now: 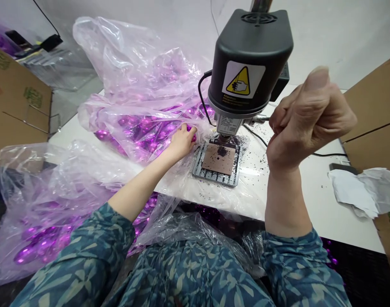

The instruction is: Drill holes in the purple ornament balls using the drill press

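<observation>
My right hand (310,111) is raised and closed around the feed lever (261,120) of a small black bench drill press (251,55). Most of the lever's grip is hidden inside the fist. Beside the machine, my left hand (182,141) has its fingers curled over a shiny purple ball (194,137), largely covered by them. That hand is at the edge of a clear plastic bag (124,102) full of similar purple balls. Below the drill's chuck (224,138), a brown square board (218,160) with a dark hole lies on the slotted metal base (216,178).
Dark shavings (252,160) litter the white table (310,200). A second bag of purple balls (48,238) hangs at the front left. Cardboard boxes (18,94) stand on both sides. Crumpled white paper (353,192) lies at the right edge. A black cable runs behind the drill.
</observation>
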Motion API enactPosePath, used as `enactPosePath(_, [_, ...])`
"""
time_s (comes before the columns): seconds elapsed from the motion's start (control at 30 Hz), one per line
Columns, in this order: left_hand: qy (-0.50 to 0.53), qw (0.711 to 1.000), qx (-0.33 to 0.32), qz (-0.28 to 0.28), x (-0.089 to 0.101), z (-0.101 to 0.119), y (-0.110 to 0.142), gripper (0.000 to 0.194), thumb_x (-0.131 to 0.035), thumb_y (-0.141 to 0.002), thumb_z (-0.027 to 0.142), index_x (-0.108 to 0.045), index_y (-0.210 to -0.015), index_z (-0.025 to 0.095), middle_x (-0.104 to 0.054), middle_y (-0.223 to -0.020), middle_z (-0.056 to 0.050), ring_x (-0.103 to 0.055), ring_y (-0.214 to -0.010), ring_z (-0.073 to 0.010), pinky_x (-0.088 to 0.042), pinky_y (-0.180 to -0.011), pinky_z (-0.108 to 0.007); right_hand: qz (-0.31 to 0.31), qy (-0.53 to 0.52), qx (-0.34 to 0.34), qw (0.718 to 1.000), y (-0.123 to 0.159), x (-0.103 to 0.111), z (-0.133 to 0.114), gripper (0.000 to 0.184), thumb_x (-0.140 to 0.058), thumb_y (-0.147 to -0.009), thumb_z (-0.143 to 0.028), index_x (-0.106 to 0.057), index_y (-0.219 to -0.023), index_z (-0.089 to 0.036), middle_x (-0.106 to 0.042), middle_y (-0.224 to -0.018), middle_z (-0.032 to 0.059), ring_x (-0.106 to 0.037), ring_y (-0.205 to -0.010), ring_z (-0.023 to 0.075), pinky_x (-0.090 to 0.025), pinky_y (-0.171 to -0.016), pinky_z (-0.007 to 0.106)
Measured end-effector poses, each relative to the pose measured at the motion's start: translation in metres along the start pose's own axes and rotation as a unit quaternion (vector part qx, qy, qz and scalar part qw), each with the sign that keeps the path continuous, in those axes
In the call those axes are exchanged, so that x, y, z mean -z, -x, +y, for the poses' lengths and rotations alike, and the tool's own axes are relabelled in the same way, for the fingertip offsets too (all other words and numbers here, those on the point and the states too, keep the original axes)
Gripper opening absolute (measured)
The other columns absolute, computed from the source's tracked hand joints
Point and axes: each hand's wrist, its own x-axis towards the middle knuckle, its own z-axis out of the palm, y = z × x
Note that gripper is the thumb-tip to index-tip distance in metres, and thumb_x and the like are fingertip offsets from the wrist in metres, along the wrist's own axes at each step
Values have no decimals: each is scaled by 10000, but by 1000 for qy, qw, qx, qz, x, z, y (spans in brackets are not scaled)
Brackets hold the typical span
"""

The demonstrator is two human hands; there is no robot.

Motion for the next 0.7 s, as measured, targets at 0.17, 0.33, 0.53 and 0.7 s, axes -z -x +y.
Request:
enactPosePath(0.17, [429, 901, 51, -46, -3, 20, 41, 423, -789, -964, 436, -671, -1306, 218, -761, -1190, -128, -781, -1024, -283, -673, -900, -471, 1, 6, -2, 1000, 1, 2, 0, 664, -681, -952, -634, -325, -569, -225, -318, -473, -68, -308, -404, 64, -217, -471, 333])
enactPosePath(0.33, [615, 774, 127, -79, -36, 36, 50, 472, -832, -903, 441, -641, -1277, 227, -821, -1143, -87, -806, -989, -236, -673, -865, -404, -6, -15, 7, 1000, 3, 3, 0, 630, -696, -977, -573, -361, -574, -223, -350, -474, -69, -292, -395, 62, -214, -461, 337])
enactPosePath(0.53, [585, 807, 78, -28, -57, 24, 41, 610, -957, -774, 492, -644, -1224, 224, -826, -1106, -69, -810, -1024, -242, -655, -967, -423, -13, 43, -34, 998, 8, 8, -1, 694, -628, -980, -700, -287, -583, -243, -265, -474, -57, -293, -427, 84, -218, -494, 362])
enactPosePath(0.7, [558, 827, 63, 2, -65, 22, 42, 720, -966, -768, 590, -667, -1296, 204, -827, -1168, -103, -807, -1099, -268, -650, -1000, -431, -13, 61, -39, 997, 8, 8, -2, 717, -614, -957, -752, -303, -567, -237, -314, -472, -51, -259, -434, 74, -212, -504, 364])
